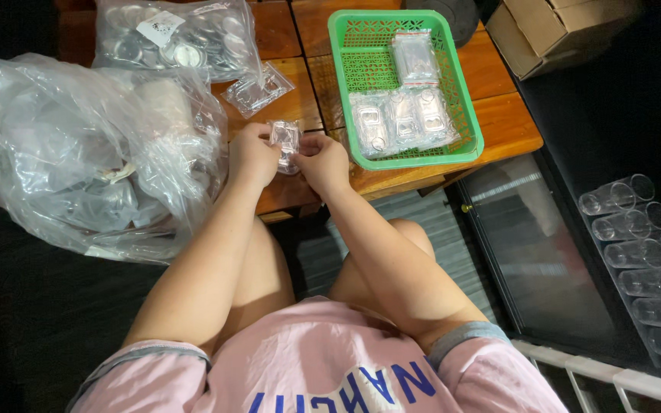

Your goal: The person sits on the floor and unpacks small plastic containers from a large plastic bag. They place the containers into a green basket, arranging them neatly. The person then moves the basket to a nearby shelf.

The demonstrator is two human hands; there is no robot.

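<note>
Head view: left hand and right hand pinch small clear plastic pouch left of green plastic basket, likely sealing step; next needs firm press along pouch mouth.

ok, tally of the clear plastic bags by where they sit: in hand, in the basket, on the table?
Small pouch held in both hands: 1
Pouches in green basket: 4
Small empty bag on table: 1
Big bags of parts on table: 2
Total: 8
</note>
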